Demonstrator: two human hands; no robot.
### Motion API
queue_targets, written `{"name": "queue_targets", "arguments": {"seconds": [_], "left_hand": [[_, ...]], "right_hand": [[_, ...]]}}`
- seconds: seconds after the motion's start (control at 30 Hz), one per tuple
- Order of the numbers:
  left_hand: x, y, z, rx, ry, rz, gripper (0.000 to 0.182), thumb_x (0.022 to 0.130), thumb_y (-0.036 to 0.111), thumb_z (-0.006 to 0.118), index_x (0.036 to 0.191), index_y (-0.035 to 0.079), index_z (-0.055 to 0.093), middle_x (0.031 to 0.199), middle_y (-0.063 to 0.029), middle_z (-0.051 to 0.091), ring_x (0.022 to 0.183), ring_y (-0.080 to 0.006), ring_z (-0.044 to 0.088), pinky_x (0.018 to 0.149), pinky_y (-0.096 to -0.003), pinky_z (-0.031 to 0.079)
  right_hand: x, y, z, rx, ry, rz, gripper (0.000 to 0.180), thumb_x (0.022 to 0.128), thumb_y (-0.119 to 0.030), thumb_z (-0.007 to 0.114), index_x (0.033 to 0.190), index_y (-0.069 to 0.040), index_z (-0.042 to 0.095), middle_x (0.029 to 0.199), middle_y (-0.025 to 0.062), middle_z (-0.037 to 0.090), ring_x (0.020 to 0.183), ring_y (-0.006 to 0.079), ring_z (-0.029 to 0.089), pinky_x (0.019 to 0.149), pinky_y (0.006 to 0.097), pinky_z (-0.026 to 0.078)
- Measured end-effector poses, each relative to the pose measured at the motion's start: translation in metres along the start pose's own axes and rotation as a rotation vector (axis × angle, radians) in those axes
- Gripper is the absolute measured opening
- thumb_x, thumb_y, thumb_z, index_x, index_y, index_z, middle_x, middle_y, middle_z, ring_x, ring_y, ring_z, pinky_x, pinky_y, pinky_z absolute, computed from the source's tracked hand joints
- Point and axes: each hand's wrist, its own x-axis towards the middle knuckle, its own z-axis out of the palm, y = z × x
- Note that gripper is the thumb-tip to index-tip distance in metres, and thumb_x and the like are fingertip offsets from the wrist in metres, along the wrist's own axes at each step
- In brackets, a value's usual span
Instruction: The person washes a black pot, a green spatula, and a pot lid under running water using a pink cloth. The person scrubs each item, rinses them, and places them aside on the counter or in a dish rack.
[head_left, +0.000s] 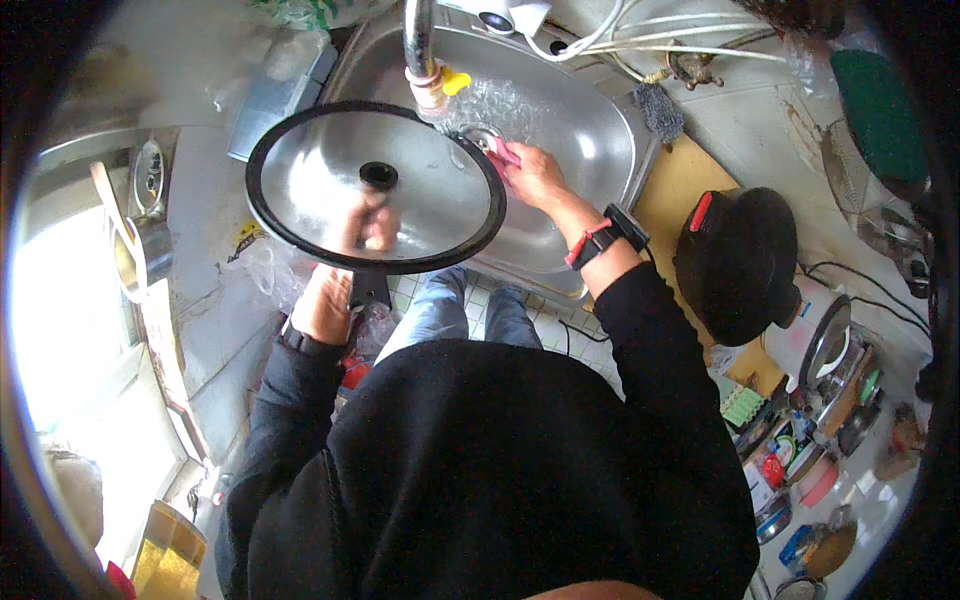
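A large round glass pan lid (315, 165) with a black rim is held tilted over the near left part of the stainless steel sink (600, 142). My left hand (330, 300) holds it from below and behind; some fingers show blurred through the glass. My right hand (536, 176) grips a pink cloth or sponge (506, 154) beside the lid's right edge. Whether the pink thing touches the rim is hard to tell. Above the lid's far edge, the faucet (427, 82) with a yellow lever pours water into the sink.
Right of the sink, a black pan (739, 262) lies on a yellowish board (679, 180). A grey scrubber (660, 112) sits at the sink's far right corner. At the left are a bluish plastic container (277, 97) and a clear plastic bag (274, 274). White hoses (675, 41) run behind the sink.
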Motion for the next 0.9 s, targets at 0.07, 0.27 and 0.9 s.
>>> {"name": "queue_targets", "arguments": {"seconds": [0.07, 0.27, 0.9], "left_hand": [[-0.011, 0.000, 0.001, -0.070, -0.057, 0.040, 0.021, 0.088, 0.018, 0.061, 0.074, 0.011, 0.046, 0.062, 0.0055, 0.039, 0.047, -0.0048, 0.034, 0.041, -0.0185, 0.028], [-0.061, 0.002, 0.025, 0.287, 0.356, 0.371, 0.024, 0.088, 0.018, 0.062, 0.073, 0.015, 0.043, 0.061, 0.0051, 0.037, 0.047, -0.0057, 0.032, 0.038, -0.0203, 0.026], [-0.165, -0.095, 0.143, 0.774, 0.241, 0.957, 0.011, 0.084, 0.011, 0.059, 0.088, 0.004, 0.052, 0.060, 0.0011, 0.044, 0.044, -0.0076, 0.037, 0.039, -0.0232, 0.028]], "right_hand": [[-0.007, 0.002, -0.002, 0.231, -0.050, 0.119, 0.020, 0.088, -0.013, 0.052, 0.103, -0.009, 0.065, 0.079, 0.0086, 0.068, 0.066, 0.0221, 0.065, 0.059, 0.0330, 0.050], [-0.026, 0.014, -0.007, 0.543, -0.112, 0.302, 0.024, 0.083, -0.010, 0.049, 0.104, -0.006, 0.062, 0.076, 0.0040, 0.065, 0.056, 0.0130, 0.061, 0.042, 0.0241, 0.039], [-0.089, 0.052, -0.035, 0.766, 0.046, 0.219, 0.026, 0.082, -0.008, 0.051, 0.107, -0.004, 0.060, 0.084, 0.0097, 0.066, 0.060, 0.0175, 0.063, 0.045, 0.0268, 0.047]]}}
